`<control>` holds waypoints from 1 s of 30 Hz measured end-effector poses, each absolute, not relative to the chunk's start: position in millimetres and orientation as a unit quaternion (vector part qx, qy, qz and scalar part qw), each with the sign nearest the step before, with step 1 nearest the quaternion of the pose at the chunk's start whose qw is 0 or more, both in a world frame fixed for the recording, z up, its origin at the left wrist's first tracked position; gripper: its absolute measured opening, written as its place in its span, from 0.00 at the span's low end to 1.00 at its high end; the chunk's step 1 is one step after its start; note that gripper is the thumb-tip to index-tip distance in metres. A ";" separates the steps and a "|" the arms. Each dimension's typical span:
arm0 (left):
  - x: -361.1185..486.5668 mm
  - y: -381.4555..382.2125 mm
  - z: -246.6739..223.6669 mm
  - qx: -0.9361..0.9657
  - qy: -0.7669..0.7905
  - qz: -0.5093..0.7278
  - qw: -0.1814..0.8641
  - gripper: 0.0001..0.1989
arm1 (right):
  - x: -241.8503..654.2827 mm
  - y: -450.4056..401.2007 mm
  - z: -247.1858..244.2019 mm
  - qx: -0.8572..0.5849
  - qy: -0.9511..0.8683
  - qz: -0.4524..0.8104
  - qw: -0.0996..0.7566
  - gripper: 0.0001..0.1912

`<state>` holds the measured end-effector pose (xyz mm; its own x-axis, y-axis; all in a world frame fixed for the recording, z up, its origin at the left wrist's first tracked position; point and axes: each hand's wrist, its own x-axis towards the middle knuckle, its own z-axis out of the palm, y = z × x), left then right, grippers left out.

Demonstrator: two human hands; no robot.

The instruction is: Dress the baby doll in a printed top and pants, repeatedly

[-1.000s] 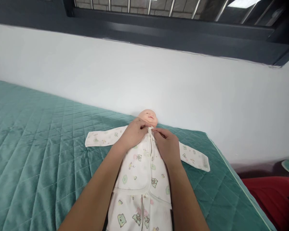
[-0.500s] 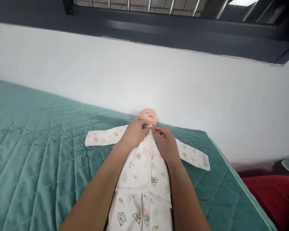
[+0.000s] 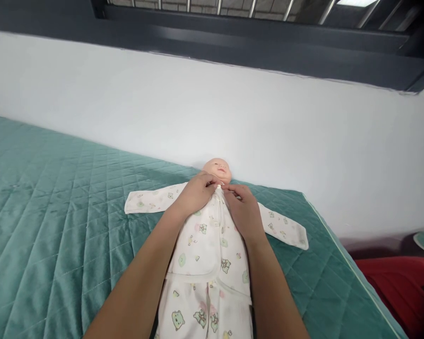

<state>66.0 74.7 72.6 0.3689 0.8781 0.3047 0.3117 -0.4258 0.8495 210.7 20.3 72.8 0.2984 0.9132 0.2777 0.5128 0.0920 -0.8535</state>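
A baby doll (image 3: 217, 169) lies on its back, its head close to the wall. It wears a white baby top (image 3: 201, 245) printed with small bears, the sleeves spread out to both sides. Matching printed trousers (image 3: 183, 310) lie below the hem. At the neckline my left hand (image 3: 201, 190) pinches the collar edge between thumb and fingers. My right hand (image 3: 242, 202) pinches the other side of the same collar, its fingertips almost meeting the left ones. A small pale fastening shows between the fingertips. The doll's own hands are not visible.
A green quilted bedspread (image 3: 56, 226) lies under the doll, its piped edge running down on the right. Behind it rises a white wall (image 3: 162, 103) below a dark window frame (image 3: 233, 44) with metal bars. A red object (image 3: 395, 282) stands beyond the bed's right edge.
My fingers have shifted slightly at the collar, and the small pale fastening between them shows more plainly. The doll and its clothes lie as before.
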 end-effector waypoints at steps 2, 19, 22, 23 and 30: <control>65.8 74.1 73.5 0.746 0.402 0.393 0.356 0.13 | 210.3 20.2 73.7 -0.640 -0.553 0.213 0.488 0.12; 59.7 48.6 95.6 0.702 0.431 0.435 0.363 0.11 | 219.2 3.9 88.8 -0.648 -0.525 0.216 0.508 0.13; 58.6 37.0 89.9 0.703 0.422 0.461 0.340 0.10 | 212.8 -7.1 90.1 -0.638 -0.541 0.202 0.509 0.12; 58.0 33.4 86.8 0.704 0.418 0.471 0.328 0.10 | 209.6 -12.2 89.8 -0.640 -0.547 0.189 0.505 0.11; 57.7 16.1 72.1 0.705 0.418 0.502 0.278 0.09 | 185.2 -47.8 71.6 -0.634 -0.559 0.135 0.517 0.12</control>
